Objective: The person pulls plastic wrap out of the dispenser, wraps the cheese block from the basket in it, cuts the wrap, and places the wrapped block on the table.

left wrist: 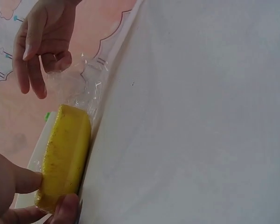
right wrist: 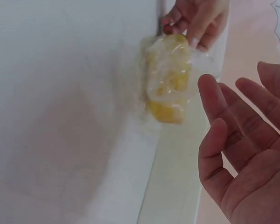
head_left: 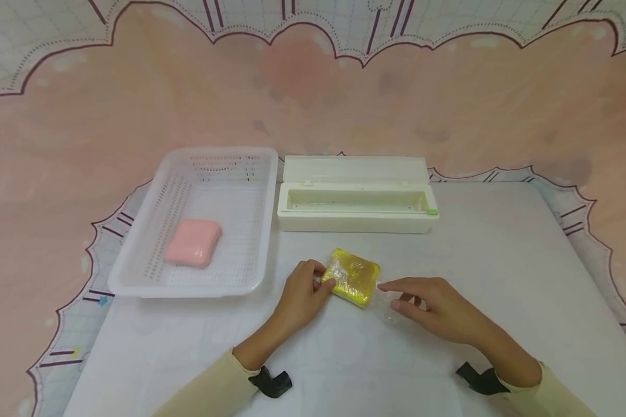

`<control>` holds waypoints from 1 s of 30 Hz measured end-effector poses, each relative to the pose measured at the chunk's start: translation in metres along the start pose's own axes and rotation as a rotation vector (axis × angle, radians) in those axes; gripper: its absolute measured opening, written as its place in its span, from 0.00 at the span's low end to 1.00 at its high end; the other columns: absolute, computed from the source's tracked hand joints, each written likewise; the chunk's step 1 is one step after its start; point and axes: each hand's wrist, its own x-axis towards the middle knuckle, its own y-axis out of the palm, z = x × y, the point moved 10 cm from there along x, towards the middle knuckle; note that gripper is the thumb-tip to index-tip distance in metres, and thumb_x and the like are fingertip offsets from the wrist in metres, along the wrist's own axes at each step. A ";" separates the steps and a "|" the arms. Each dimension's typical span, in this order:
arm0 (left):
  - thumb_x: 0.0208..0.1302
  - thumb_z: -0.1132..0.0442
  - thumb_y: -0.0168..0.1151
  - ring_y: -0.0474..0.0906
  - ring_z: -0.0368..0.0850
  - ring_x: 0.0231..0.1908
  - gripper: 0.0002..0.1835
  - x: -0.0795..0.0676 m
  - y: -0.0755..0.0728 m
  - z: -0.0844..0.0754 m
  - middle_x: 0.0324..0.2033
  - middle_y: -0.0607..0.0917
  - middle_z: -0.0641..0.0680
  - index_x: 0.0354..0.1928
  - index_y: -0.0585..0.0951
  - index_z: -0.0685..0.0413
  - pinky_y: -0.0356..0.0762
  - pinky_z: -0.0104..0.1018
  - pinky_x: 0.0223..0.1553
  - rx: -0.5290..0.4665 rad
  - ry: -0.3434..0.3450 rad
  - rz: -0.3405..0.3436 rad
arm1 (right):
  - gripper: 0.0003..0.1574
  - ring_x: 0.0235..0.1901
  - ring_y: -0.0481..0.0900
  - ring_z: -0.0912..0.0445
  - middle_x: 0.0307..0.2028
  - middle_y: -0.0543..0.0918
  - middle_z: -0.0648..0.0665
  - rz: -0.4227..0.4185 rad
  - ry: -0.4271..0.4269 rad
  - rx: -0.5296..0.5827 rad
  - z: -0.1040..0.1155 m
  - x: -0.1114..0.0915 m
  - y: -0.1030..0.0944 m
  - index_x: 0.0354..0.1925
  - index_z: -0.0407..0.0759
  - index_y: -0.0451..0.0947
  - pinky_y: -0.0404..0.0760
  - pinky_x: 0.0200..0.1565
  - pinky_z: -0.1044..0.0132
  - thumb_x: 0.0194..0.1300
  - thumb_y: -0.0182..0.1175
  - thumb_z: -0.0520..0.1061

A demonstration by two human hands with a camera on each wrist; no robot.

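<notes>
A yellow, soap-like bar [head_left: 352,278] lies on the white-covered table, wrapped in shiny clear plastic film. My left hand [head_left: 304,292] pinches the bar's left end between thumb and fingers, which the left wrist view shows close up. Loose film [left wrist: 91,84] sticks out from the opposite end of the bar. Beside that loose end hovers my right hand [head_left: 438,307], its fingers spread and slightly bent. In the right wrist view, that same hand [right wrist: 252,140] has nothing between its fingers; whether a fingertip touches the film I cannot tell.
A white perforated basket [head_left: 258,255] stands at the left with a pink bar [head_left: 193,242] in it. Behind the yellow bar is a long cream box [head_left: 355,225], its lid [head_left: 355,169] raised and a green tab [head_left: 432,212] at its right end. Patterned cloth [head_left: 313,104] hangs behind.
</notes>
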 end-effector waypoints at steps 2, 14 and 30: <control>0.70 0.60 0.65 0.77 0.38 0.35 0.15 0.004 -0.002 0.001 0.44 0.80 0.56 0.52 0.80 0.62 0.77 0.29 0.35 0.003 0.010 -0.019 | 0.21 0.35 0.78 0.67 0.48 0.89 0.48 -0.001 -0.005 0.007 -0.001 0.001 0.001 0.61 0.48 0.82 0.82 0.37 0.71 0.72 0.63 0.48; 0.70 0.55 0.66 0.77 0.37 0.29 0.27 0.009 0.002 0.007 0.37 0.81 0.53 0.61 0.73 0.65 0.76 0.30 0.32 -0.020 -0.043 -0.005 | 0.21 0.35 0.78 0.67 0.48 0.89 0.47 0.015 0.025 0.032 -0.008 0.001 0.004 0.60 0.48 0.82 0.82 0.36 0.70 0.73 0.63 0.51; 0.71 0.58 0.62 0.74 0.38 0.30 0.28 0.009 0.011 -0.006 0.34 0.82 0.52 0.66 0.74 0.69 0.73 0.29 0.31 0.056 0.044 0.057 | 0.20 0.36 0.82 0.67 0.50 0.89 0.47 0.044 0.035 0.063 -0.017 0.009 0.018 0.61 0.50 0.81 0.84 0.40 0.69 0.73 0.63 0.49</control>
